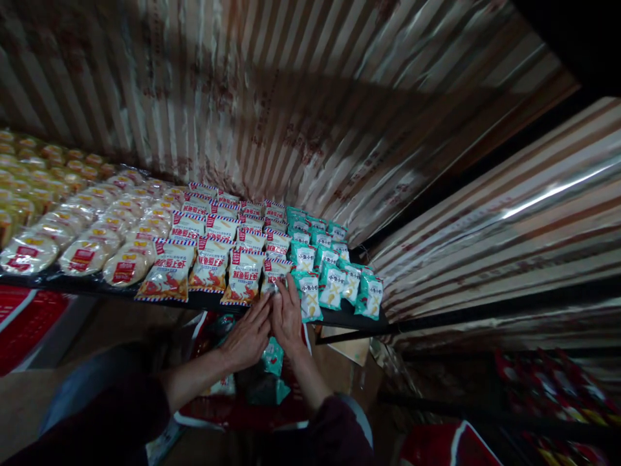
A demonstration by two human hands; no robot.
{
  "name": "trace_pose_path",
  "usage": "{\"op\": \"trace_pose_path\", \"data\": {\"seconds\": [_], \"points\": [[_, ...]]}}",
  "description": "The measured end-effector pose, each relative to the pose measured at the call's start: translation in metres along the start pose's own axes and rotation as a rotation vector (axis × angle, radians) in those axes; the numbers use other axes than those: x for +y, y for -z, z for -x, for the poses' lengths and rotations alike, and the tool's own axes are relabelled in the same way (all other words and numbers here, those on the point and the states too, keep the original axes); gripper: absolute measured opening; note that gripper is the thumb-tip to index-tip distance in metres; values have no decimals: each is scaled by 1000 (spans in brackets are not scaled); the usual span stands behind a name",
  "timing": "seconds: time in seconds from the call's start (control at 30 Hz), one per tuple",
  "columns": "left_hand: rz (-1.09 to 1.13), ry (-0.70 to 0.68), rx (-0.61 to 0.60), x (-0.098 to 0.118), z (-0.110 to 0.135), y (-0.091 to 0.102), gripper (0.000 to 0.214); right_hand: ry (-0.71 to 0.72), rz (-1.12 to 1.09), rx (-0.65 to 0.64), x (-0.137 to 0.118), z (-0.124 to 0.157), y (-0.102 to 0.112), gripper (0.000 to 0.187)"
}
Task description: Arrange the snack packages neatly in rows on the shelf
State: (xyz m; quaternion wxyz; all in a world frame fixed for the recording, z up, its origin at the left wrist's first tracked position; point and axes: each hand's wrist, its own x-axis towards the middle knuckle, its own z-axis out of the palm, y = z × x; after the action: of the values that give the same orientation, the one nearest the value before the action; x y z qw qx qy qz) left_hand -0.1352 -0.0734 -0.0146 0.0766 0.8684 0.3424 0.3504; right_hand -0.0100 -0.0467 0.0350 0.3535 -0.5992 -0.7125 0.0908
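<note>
Both hands are at the front edge of a dark shelf (204, 299) lined with snack bags. My left hand (248, 335) reaches up from below, fingers stretched out, its tips at the lower left of a striped snack bag (275, 270). Beside it, my right hand (288, 315) lies with long, straight fingers over the lower right of the same bag, covering part of it. To the left stand matching orange-and-white bags (244, 273) in rows. Teal snack bags (309, 294) are lined up just right of my right hand. My thumbs are mostly hidden.
Round wrapped crackers (82, 252) and small yellow packs (29, 175) fill the shelf's left part. Under my forearms is a red container (233, 414) holding teal bags (273, 356). Striped plastic sheeting (291, 97) hangs behind; another shelf with red packs (548, 388) is at lower right.
</note>
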Motion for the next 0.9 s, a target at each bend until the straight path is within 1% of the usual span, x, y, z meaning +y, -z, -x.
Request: {"op": "trace_pose_path", "data": {"seconds": [0.07, 0.17, 0.23, 0.3, 0.4, 0.53, 0.63, 0.73, 0.8, 0.9], "points": [[15, 39, 21, 0, -4, 0, 79, -37, -21, 2, 1, 2, -2, 50], [12, 95, 60, 2, -18, -5, 83, -112, -68, 2, 6, 1, -2, 54], [3, 106, 70, 2, -28, -9, 85, -132, -102, 3, 10, -1, -1, 54], [-5, 102, 71, 2, -34, -12, 85, -124, -139, -9, 13, -3, 1, 53], [-35, 114, 63, 2, -35, -15, 84, -100, -166, -24, 17, -3, -1, 53], [-71, 151, 38, 0, -32, -21, 81, -61, -130, -20, 20, 2, -7, 52], [-120, 168, 45, -2, -34, -26, 76, -24, -92, -41, 20, 2, -5, 48], [-147, 154, 61, -3, -40, -27, 72, 30, -45, -58, 18, -9, 5, 46], [-157, 138, 65, -3, -45, -26, 70, 74, 6, -57, 19, -26, 14, 45], [-173, 139, 37, -2, -49, -25, 64, 118, 107, -38, 26, -58, 23, 42]]}}
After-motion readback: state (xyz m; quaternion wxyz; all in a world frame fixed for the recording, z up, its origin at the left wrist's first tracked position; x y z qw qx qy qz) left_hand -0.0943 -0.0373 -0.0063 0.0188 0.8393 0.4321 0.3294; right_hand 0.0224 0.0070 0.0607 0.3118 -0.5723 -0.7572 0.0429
